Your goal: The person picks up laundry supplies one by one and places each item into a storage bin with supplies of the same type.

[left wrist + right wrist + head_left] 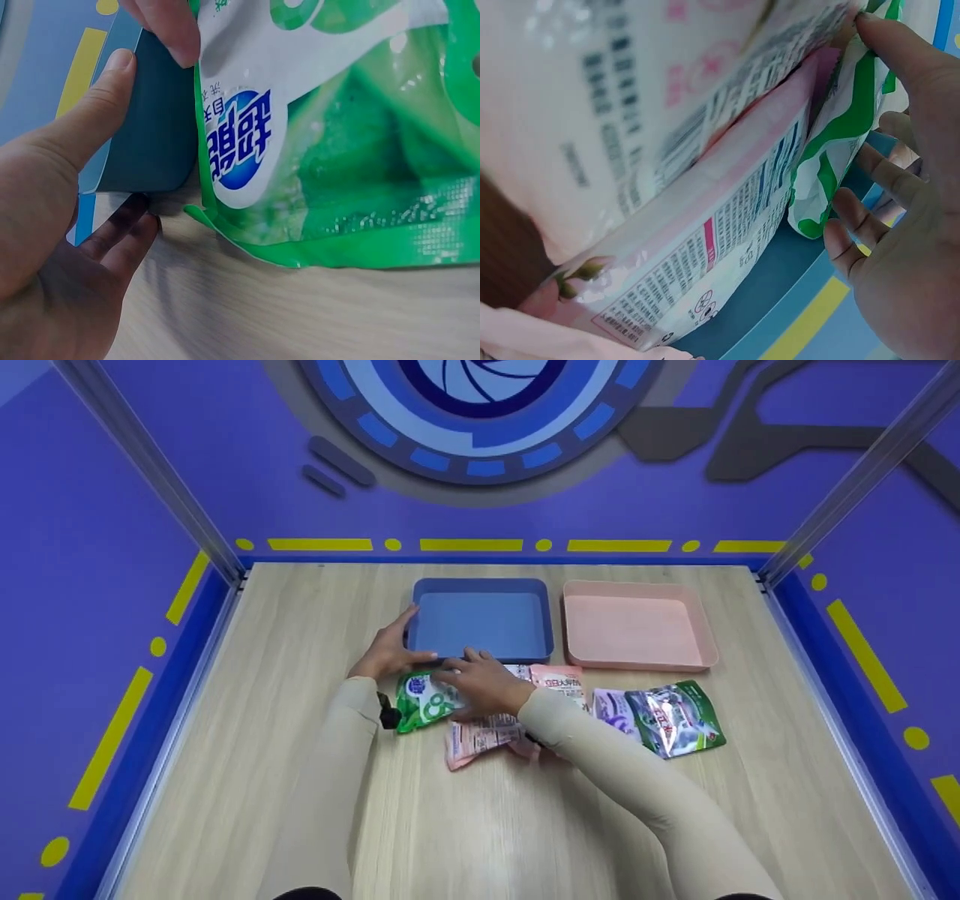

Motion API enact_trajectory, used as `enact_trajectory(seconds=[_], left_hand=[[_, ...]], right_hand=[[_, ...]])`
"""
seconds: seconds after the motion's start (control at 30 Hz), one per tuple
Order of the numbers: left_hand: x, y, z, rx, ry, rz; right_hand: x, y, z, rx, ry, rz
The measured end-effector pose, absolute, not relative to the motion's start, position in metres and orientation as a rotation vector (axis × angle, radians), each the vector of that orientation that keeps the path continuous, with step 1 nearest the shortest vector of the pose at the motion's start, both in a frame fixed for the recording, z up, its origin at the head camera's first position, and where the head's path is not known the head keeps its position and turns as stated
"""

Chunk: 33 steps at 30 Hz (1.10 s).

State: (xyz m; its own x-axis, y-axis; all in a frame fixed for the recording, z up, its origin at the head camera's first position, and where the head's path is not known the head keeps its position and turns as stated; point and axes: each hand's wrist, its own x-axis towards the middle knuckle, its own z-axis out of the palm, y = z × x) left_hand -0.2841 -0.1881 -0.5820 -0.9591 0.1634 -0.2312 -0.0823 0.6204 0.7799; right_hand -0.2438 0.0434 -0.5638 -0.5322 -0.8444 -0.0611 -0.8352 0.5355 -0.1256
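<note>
A green-and-white laundry detergent pouch [420, 706] lies in front of the blue tray [480, 626]. My right hand [491, 684] grips this pouch, with the thumb on the near side and the fingers toward the tray in the right wrist view. At the tray's front left corner is my left hand [388, 651], its thumb along the front wall and its fingers spread along the left side. Under and beside my right forearm lie pink pouches [476, 740], partly hidden by it. The left wrist view shows the detergent pouch close beside the tray wall [161, 127].
A pink tray [637, 626] stands right of the blue one. In front of it, a purple-and-white pouch [615, 711] is partly covered by a shiny dark green pouch [679, 720]. Blue panels [480, 521] enclose the wooden table [480, 825] at the back and sides.
</note>
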Motion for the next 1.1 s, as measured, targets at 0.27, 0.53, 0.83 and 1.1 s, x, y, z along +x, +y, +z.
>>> enact_trajectory(seconds=[0.27,0.53,0.83,1.1], left_hand=[[-0.2859,-0.1891,-0.5837,0.080,2.575,1.247],[-0.2865,-0.1886,-0.5845,0.077,2.571,1.255],[-0.2869,-0.1885,-0.5852,0.080,2.562,1.267],[-0.2871,-0.1897,-0.5865,0.082,2.559,1.268]], right_hand=[[-0.2451,0.0426,-0.5613,-1.403,2.636,-0.113],[-0.2440,0.0440,-0.5619,-1.471,2.655,-0.125],[-0.2433,0.0466,-0.5607,-1.480,2.649,-0.155],[-0.2425,0.0516,-0.5596,-1.484,2.619,-0.239]])
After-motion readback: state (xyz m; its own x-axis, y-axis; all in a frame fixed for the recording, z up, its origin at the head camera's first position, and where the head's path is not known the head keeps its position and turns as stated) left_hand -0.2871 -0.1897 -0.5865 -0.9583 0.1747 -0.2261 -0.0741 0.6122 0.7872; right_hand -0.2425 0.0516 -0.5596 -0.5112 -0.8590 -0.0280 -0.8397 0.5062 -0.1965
